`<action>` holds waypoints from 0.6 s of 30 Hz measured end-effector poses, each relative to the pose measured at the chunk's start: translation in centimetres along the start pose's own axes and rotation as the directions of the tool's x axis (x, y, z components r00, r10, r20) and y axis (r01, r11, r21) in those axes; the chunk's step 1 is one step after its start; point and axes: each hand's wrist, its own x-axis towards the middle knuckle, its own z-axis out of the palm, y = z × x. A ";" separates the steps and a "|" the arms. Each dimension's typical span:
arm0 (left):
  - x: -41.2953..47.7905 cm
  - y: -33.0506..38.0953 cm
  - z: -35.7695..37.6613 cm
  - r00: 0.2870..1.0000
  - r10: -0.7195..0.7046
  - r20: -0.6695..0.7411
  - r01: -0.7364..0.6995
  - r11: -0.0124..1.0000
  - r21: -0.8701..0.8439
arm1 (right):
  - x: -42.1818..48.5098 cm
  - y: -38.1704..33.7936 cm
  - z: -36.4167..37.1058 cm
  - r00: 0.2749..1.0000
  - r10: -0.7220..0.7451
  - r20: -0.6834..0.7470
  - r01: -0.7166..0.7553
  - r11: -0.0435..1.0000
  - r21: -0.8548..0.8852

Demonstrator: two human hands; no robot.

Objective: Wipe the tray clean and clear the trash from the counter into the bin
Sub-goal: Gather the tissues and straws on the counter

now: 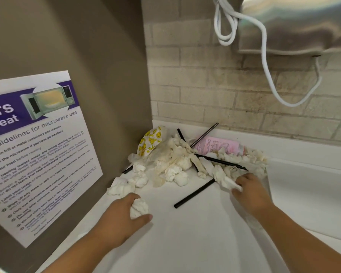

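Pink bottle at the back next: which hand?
Likely right. The right hand is nearer the pink bottle, though it grips a tissue strip; the left hand is off to the left, holding a tissue ball.

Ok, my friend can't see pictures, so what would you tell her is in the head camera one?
Two hands reach into trash on a white counter: the left hand grips a crumpled tissue ball, the right hand pinches a tissue at the edge of a pile of tissues, black straws and a pink bottle.
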 end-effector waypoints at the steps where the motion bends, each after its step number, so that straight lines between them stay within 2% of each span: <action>1: -0.1 -0.5 -0.6 1.000 -0.028 0.009 0.028 0.999 0.018 | 0.0 -0.1 -0.4 1.000 0.004 0.003 -0.004 1.000 0.001; 6: -0.7 -2.0 -3.3 0.990 -0.108 0.093 0.099 0.991 0.091 | -0.7 -0.5 -1.3 0.999 -0.013 0.049 0.014 1.000 -0.004; 11: -1.4 -3.6 -4.1 0.961 -0.148 0.232 0.088 0.964 0.251 | -1.4 0.5 -0.7 0.973 -0.078 0.218 0.118 0.977 -0.175; 16: -1.6 -4.7 -3.1 0.938 -0.175 0.298 0.044 0.916 0.399 | -2.0 -0.4 -1.5 0.976 -0.098 0.193 0.120 0.988 -0.101; 18: -1.8 -5.3 -2.8 0.937 -0.167 0.308 0.012 0.894 0.448 | -1.9 -0.8 -2.8 0.987 -0.080 0.142 0.093 0.992 -0.087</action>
